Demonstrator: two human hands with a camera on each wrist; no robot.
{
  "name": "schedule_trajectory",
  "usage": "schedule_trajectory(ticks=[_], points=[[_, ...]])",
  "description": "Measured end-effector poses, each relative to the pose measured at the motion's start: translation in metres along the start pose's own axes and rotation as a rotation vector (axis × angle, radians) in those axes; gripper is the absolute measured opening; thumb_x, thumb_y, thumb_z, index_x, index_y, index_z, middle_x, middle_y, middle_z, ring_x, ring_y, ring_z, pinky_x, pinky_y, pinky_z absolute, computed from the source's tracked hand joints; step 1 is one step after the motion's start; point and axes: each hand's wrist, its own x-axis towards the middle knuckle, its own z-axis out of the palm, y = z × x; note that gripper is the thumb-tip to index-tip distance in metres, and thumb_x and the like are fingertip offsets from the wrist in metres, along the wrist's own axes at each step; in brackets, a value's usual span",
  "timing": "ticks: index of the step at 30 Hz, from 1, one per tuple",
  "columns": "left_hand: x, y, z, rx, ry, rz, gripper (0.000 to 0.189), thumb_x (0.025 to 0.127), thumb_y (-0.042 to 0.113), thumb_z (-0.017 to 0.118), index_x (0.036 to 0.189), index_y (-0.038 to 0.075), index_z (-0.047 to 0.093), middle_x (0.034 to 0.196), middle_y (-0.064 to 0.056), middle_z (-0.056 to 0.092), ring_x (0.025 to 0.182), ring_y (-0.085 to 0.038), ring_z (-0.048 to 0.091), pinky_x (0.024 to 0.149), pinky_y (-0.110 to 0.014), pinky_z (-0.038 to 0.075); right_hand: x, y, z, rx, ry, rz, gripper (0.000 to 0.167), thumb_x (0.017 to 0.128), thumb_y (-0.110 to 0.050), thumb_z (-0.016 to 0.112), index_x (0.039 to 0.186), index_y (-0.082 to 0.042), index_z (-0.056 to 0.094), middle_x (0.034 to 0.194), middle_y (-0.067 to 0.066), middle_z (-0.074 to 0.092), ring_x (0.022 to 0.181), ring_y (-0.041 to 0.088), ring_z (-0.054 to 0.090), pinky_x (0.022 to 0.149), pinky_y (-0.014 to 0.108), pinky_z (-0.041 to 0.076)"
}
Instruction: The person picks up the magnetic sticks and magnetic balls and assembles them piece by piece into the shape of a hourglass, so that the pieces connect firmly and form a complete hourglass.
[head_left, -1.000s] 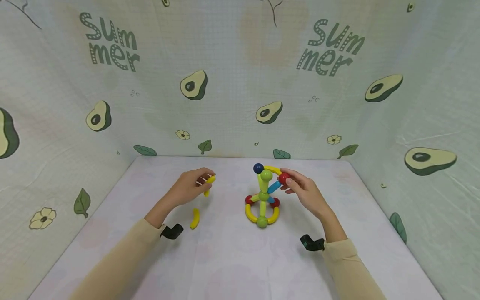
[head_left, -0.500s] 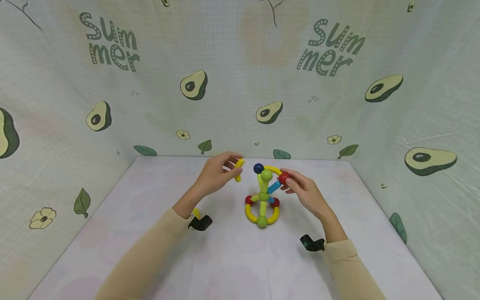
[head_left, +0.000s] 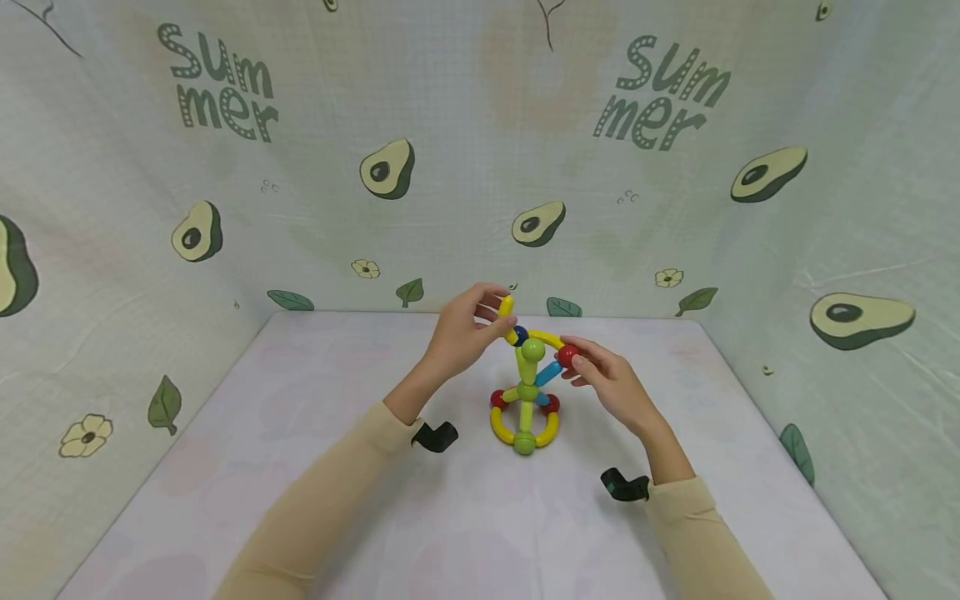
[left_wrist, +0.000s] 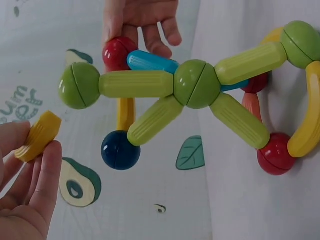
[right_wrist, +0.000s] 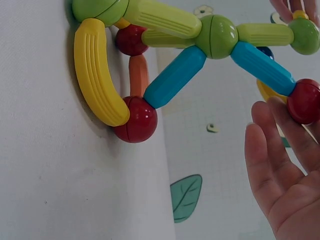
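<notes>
A construction toy of balls and rods [head_left: 527, 392] stands on the table, built round a green centre ball [left_wrist: 197, 84]. My left hand [head_left: 467, 329] pinches a curved yellow rod [left_wrist: 38, 136] between thumb and fingers. This rod is close to the dark blue ball [left_wrist: 120, 150] at the top; the left wrist view shows a gap between them. On the other side, my right hand [head_left: 607, 385] holds the upper red ball [head_left: 567, 357] with thumb and fingers. A blue rod [right_wrist: 264, 68] and a yellow curved rod [head_left: 545, 339] run to that red ball.
Yellow curved rods [right_wrist: 95, 72] and red balls [right_wrist: 136, 120] form the toy's ring base on the pale table [head_left: 480, 533]. A printed cloth [head_left: 450, 100] hangs behind and at both sides. Black wrist cameras [head_left: 624, 485] jut from the sleeves.
My left hand has carried the yellow rod rightward and up to the toy's top. The loose yellow rod on the table is now hidden behind the left arm. My right hand stays put.
</notes>
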Motion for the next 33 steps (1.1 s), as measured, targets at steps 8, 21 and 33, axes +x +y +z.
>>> schedule_trajectory(ticks=[8, 21, 33], points=[[0.003, 0.005, 0.011, -0.009, -0.007, -0.005, 0.041, 0.1, 0.024, 0.078, 0.136, 0.014, 0.063, 0.12, -0.005, 0.069, 0.102, -0.017, 0.07, 0.087, -0.03, 0.063, 0.001, 0.0, 0.0, 0.001, -0.002, 0.0, 0.047, 0.114, -0.027, 0.053, 0.157, -0.011, 0.051, 0.135, 0.019, 0.067, 0.109, 0.033, 0.07, 0.092, 0.023, 0.059], [0.001, 0.006, 0.008, -0.053, -0.088, -0.048, 0.043, 0.103, 0.024, 0.074, 0.142, 0.017, 0.058, 0.123, -0.005, 0.07, 0.099, -0.017, 0.072, 0.081, -0.031, 0.064, 0.0, 0.0, -0.001, 0.0, 0.0, 0.007, 0.047, 0.114, -0.027, 0.053, 0.158, -0.01, 0.05, 0.135, 0.019, 0.067, 0.109, 0.034, 0.07, 0.092, 0.023, 0.059], [0.0, 0.003, 0.001, -0.1, -0.153, -0.092, 0.043, 0.105, 0.022, 0.071, 0.145, 0.019, 0.056, 0.125, -0.005, 0.069, 0.1, -0.016, 0.072, 0.084, -0.034, 0.064, 0.0, 0.001, 0.0, -0.002, 0.0, -0.002, 0.047, 0.114, -0.027, 0.053, 0.158, -0.011, 0.05, 0.135, 0.019, 0.068, 0.108, 0.033, 0.071, 0.093, 0.024, 0.06]])
